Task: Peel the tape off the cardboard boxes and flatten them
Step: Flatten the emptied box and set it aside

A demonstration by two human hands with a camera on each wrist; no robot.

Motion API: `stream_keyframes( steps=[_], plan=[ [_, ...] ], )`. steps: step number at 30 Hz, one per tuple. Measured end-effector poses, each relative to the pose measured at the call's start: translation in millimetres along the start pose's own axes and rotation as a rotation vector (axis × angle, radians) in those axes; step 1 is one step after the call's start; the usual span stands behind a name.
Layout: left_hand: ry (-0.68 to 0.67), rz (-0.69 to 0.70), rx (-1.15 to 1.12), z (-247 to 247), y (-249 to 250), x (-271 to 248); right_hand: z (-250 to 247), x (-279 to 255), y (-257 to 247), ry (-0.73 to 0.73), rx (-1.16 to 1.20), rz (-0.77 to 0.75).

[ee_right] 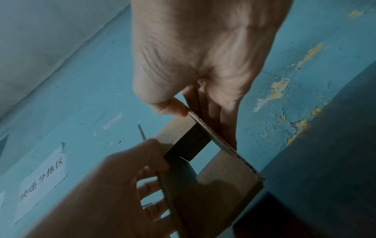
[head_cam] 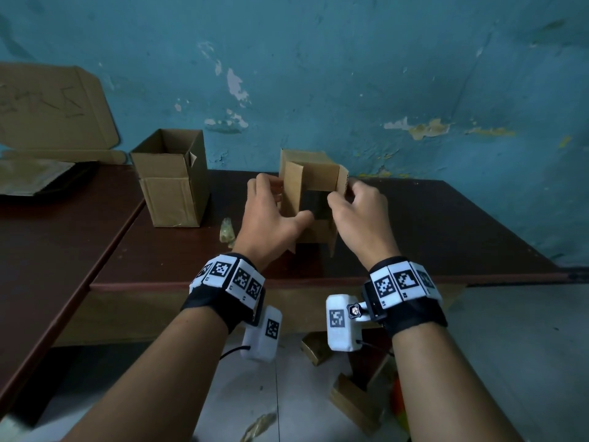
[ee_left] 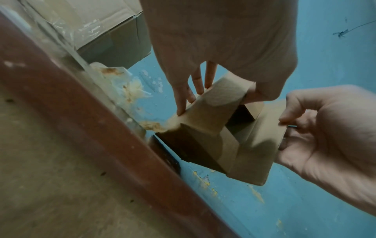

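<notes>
Both forearms nearest the lens, each banded with a black strap point(head_cam: 220, 301) carrying black-and-white coded tags; white camera pods hanging under the wrists.

Small cardboard box point(head_cam: 314, 199) held up between the hands, above the middle of the dark brown table point(head_cam: 446, 224), open end toward the head camera, flaps spread, interior dark. Lifted or resting on the tabletop: cannot tell.

Left hand point(head_cam: 271, 215) gripping the box's left flap: thumb on the near face, fingers point(ee_left: 184, 99) laid straight along the outer side, as seen from the left wrist. Right hand point(head_cam: 360, 215) pinching the right flap's corrugated edge between thumb point(ee_right: 173, 106) and fingers, clear in the right wrist view.

Just left of the left hand, crumpled strip of clear tape point(head_cam: 227, 230) lying on the table. Farther left, second box point(head_cam: 173, 180), taller, standing upright with its top open, near the table's far edge.

Far left, second table surface point(head_cam: 63, 237) butting the first; on it a large flat cardboard sheet point(head_cam: 54, 106) leaning against the wall, scribbled marks on its face.

Behind everything, blue wall point(head_cam: 350, 74) with peeling paint and yellowish patches; paper label point(ee_right: 40, 182) with printed characters stuck on it, seen from the right wrist.

Below the table's near edge, pale floor with cardboard scraps point(head_cam: 353, 403).
</notes>
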State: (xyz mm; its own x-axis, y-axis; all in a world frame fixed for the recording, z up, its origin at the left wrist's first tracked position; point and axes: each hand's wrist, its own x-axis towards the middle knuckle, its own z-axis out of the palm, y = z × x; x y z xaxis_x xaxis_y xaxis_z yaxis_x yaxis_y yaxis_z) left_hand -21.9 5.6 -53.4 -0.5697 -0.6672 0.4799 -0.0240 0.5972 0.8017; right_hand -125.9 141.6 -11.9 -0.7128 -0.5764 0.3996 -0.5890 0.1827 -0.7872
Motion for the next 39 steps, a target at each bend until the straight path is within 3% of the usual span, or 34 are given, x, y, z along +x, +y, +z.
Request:
stream_keyframes(
  steps=[9,20,24,28,33,36,39],
  plan=[
    [-0.074,-0.043,-0.171,-11.9,-4.4,0.1,-10.2,3.4,2.8,0.046,-0.023,0.018],
    [-0.24,0.016,-0.163,-12.5,-13.8,1.7,-20.4,2.8,4.9,0.054,-0.003,0.102],
    [-0.112,0.086,-0.153,1.2,-6.7,-1.0,-8.4,1.0,4.8,0.084,-0.06,0.131],
    [0.045,0.062,-0.273,15.3,3.0,-2.9,7.8,-3.4,-3.0,0.277,-0.078,0.144],
    [0.184,-0.013,-0.086,21.9,2.9,-8.0,14.7,-4.7,-12.0,0.331,-0.155,0.094],
    [0.202,-0.114,-0.019,18.2,2.7,-6.2,15.9,-5.9,-12.7,0.295,-0.235,0.012],
    [0.099,-0.144,-0.06,14.6,1.1,-4.5,15.6,-3.7,-4.9,0.3,-0.28,-0.089]
  ],
)
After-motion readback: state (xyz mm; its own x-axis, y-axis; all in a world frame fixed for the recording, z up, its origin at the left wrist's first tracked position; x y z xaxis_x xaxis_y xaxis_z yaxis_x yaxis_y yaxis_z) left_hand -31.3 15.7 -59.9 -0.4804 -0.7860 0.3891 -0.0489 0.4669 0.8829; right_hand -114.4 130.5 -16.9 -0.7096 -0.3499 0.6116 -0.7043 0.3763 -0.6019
